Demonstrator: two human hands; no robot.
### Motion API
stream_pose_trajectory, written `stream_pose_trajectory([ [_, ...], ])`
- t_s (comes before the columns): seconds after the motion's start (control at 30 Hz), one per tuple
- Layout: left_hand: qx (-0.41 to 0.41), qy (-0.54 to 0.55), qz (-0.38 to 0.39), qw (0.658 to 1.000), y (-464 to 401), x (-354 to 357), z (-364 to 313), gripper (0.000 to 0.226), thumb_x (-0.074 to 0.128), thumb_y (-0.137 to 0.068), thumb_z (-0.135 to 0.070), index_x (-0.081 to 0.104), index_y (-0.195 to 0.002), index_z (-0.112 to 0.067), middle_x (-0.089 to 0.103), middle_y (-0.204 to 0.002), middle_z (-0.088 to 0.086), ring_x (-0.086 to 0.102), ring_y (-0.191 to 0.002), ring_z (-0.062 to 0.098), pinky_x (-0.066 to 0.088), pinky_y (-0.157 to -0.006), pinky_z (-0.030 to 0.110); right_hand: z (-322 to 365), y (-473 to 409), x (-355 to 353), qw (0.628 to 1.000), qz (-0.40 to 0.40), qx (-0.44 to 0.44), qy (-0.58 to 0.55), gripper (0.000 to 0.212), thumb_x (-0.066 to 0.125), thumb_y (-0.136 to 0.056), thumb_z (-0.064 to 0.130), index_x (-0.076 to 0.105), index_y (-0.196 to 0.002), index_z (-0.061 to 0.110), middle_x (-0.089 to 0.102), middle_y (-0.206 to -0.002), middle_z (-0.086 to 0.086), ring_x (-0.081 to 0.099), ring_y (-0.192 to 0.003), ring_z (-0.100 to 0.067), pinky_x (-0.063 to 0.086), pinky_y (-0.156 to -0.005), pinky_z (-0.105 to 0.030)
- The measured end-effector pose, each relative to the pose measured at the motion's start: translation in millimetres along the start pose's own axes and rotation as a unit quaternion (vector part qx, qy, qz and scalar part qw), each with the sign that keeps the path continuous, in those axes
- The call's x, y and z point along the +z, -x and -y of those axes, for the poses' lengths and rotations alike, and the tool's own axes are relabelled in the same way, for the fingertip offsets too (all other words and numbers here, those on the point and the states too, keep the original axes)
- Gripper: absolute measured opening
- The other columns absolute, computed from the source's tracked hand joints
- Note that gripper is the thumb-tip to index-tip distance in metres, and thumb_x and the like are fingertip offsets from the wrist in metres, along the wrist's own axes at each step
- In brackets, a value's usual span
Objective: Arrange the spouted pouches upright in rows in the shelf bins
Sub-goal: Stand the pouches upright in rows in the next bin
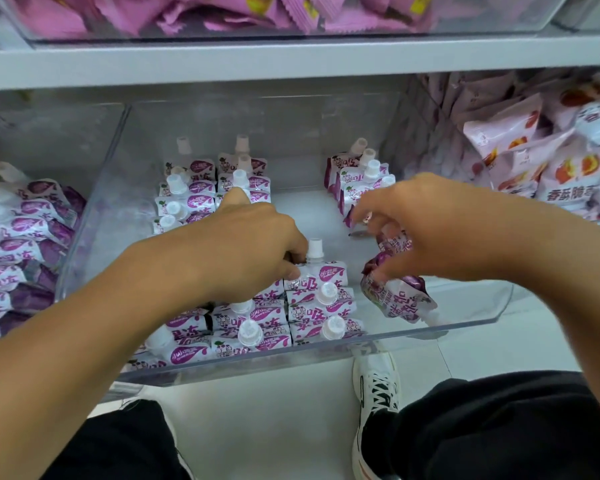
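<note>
Shop shelves fill the view, with a clear bin pulled out in front. Inside it, the left hand holds the top of a standing pouch by its white cap. The right hand grips another pouch upside down, its spout pointing at the bin's front wall. More pouches stand in rows at the back and front. If the right hand drops its pouch in like this, it may fall flat and knock the rows over.
</note>
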State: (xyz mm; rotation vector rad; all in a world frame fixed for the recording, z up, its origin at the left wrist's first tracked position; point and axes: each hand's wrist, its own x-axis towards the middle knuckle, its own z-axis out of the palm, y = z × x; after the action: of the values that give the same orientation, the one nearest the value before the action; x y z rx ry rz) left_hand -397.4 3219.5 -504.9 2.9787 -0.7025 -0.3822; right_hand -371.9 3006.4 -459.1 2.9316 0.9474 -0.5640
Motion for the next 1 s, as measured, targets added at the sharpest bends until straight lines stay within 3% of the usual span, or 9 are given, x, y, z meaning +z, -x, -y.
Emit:
stream_pose_trajectory([
  [0.1, 0.001, 0.016, 0.001, 1.000, 0.5, -0.6, 0.7, 0.015, 0.056, -0.094, -0.048, 0.055, -0.086, -0.036, 0.064, -0.079, -0.016, 0.052, -0.088, 0.009, 0.024, -0.090, 0.035, 10.2, 7.8, 6.6, 0.992, 0.093, 0.047, 0.072, 0.071, 0.080, -0.073, 0.050, 0.049, -0.134, 0.029, 0.054, -0.128, 0.006, 0.054, -0.110, -0.015, 0.046, -0.086, -0.028],
  [0.17, -0.002, 0.041, 0.007, 0.999, -0.3, -1.7, 0.6, 0.011, 0.056, -0.094, -0.047, 0.054, -0.089, -0.038, 0.068, -0.085, -0.021, 0.053, -0.090, 0.004, 0.023, -0.093, 0.034, 18.5, 4.8, 19.6, 0.984, 0.141, 0.044, 0.100, 0.056, 0.079, -0.078, 0.038, 0.050, -0.123, 0.022, 0.052, -0.118, 0.003, 0.054, -0.106, -0.019, 0.046, -0.078, -0.029],
  [0.27, -0.007, 0.071, 0.013, 0.997, -0.3, -1.2, 1.9, 0.008, 0.056, -0.094, -0.046, 0.053, -0.096, -0.039, 0.070, -0.090, -0.024, 0.052, -0.096, 0.000, 0.023, -0.098, 0.035, 17.2, 2.1, 26.9, 0.990, 0.118, 0.022, 0.078, 0.031, 0.066, -0.088, 0.011, 0.050, -0.112, 0.021, 0.054, -0.113, 0.000, 0.058, -0.100, -0.021, 0.050, -0.077, -0.032],
  [0.43, -0.011, 0.081, 0.017, 0.996, 0.9, 0.7, 5.2, 0.008, 0.056, -0.094, -0.049, 0.050, -0.092, -0.043, 0.070, -0.090, -0.023, 0.050, -0.098, 0.004, 0.024, -0.099, 0.038, 1.5, 6.1, -2.5, 0.999, -0.017, 0.032, 0.013, 0.038, 0.064, -0.090, 0.015, 0.046, -0.122, 0.028, 0.050, -0.087, 0.006, 0.052, -0.075, -0.014, 0.047, -0.068, -0.033],
  [0.6, 0.000, 0.085, 0.004, 0.996, 1.1, -1.2, 2.0, 0.010, 0.059, -0.093, -0.047, 0.051, -0.092, -0.041, 0.070, -0.089, -0.020, 0.052, -0.093, 0.003, 0.022, -0.092, 0.034, 20.9, -24.3, 10.0, 0.991, -0.121, -0.043, 0.041, 0.034, 0.059, -0.092, 0.016, 0.053, -0.125, 0.016, 0.065, -0.107, -0.009, 0.061, -0.097, -0.032, 0.052, -0.081, -0.045],
  [0.7, 0.004, 0.085, -0.006, 0.996, 0.9, -2.0, 0.7, 0.010, 0.062, -0.092, -0.043, 0.055, -0.091, -0.037, 0.067, -0.086, -0.022, 0.054, -0.090, 0.001, 0.021, -0.091, 0.032, 19.8, -48.0, 18.0, 0.990, -0.094, -0.102, -0.014, 0.025, 0.061, -0.091, 0.014, 0.069, -0.113, 0.019, 0.071, -0.105, -0.001, 0.061, -0.096, -0.023, 0.050, -0.083, -0.038],
  [0.83, 0.015, 0.074, -0.039, 0.996, 1.6, -4.3, 2.8, 0.013, 0.070, -0.085, -0.046, 0.063, -0.088, -0.035, 0.067, -0.077, -0.022, 0.057, -0.079, -0.003, 0.027, -0.090, 0.029, 8.4, -58.7, 23.0, 0.976, -0.010, -0.123, -0.177, 0.033, 0.064, -0.091, 0.009, 0.071, -0.115, 0.031, 0.073, -0.106, 0.010, 0.066, -0.087, -0.013, 0.056, -0.079, -0.033],
  [0.93, 0.017, 0.064, -0.057, 0.996, 3.9, -8.8, 7.1, 0.017, 0.073, -0.080, -0.049, 0.068, -0.082, -0.033, 0.060, -0.063, -0.020, 0.053, -0.065, -0.005, 0.029, -0.070, 0.014, -0.6, -60.1, 23.4, 0.973, 0.006, -0.096, -0.210, 0.043, 0.078, -0.080, 0.009, 0.069, -0.118, 0.028, 0.073, -0.099, 0.008, 0.070, -0.082, -0.013, 0.058, -0.074, -0.031],
  [1.0, 0.004, 0.070, -0.063, 0.996, 5.5, -12.6, 7.9, 0.022, 0.076, -0.077, -0.050, 0.066, -0.080, -0.031, 0.055, -0.062, -0.017, 0.051, -0.064, -0.003, 0.027, -0.059, 0.012, -4.1, -60.4, 21.9, 0.977, -0.024, -0.096, -0.189, 0.026, 0.078, -0.079, 0.007, 0.074, -0.103, 0.015, 0.075, -0.087, 0.004, 0.070, -0.075, -0.010, 0.057, -0.074, -0.031],
])
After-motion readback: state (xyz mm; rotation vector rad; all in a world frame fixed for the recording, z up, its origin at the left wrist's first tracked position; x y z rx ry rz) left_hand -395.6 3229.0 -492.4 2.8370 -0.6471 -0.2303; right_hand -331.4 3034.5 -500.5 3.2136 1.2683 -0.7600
